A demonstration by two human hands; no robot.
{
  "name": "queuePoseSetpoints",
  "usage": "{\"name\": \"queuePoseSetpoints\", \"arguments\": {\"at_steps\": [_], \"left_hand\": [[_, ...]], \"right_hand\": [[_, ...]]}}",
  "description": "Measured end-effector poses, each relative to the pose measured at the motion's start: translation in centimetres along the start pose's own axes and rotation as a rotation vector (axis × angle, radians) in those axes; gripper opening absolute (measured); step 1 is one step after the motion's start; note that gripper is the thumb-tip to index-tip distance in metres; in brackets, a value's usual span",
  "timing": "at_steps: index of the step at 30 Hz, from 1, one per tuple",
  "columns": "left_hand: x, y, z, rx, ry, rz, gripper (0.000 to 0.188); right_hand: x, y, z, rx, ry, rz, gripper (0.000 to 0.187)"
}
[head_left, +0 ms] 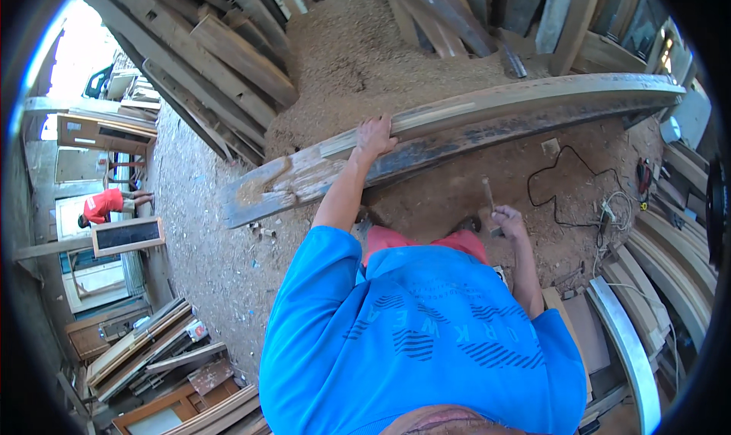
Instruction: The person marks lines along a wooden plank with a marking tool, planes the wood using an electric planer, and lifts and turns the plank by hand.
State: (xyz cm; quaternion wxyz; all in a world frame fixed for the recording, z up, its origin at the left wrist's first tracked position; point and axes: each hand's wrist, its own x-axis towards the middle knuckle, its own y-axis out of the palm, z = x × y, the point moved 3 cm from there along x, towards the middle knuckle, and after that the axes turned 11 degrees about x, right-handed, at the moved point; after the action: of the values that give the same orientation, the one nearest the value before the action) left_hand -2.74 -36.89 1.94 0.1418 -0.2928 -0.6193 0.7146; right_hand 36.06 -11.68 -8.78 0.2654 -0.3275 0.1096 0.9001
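Note:
A long, pale wooden board [487,114] lies along a worn plank bench [304,178], which runs from the middle left to the upper right. My left hand [375,137] rests over the board's near-left end, its fingers curled around the edge. Lower and to the right, my right hand [509,220] is closed around a narrow, stick-like tool [488,190] that points up toward the bench. Its exact kind is too small to tell. This hand is apart from the board.
Sawdust [343,70] heaps behind the bench among leaning timbers [228,62]. A black cord [531,195] and pliers [644,178] lie on the ground at right, near stacked curved boards [678,245]. Far left, a person in a red shirt [103,205] bends beside a framed panel [128,237].

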Motion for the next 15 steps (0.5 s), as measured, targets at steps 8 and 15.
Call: {"name": "queuePoseSetpoints", "arguments": {"at_steps": [8, 15], "left_hand": [[-5.3, 2.8, 14.0, -0.18, 0.076, 0.023, 0.053], [-4.7, 3.7, 15.9, -0.346, 0.226, 0.162, 0.053]], "right_hand": [[0.8, 14.4, 9.8, -0.06, -0.2, -0.132, 0.028], [-0.3, 27.7, 11.1, -0.154, -0.187, -0.224, 0.036]]}}
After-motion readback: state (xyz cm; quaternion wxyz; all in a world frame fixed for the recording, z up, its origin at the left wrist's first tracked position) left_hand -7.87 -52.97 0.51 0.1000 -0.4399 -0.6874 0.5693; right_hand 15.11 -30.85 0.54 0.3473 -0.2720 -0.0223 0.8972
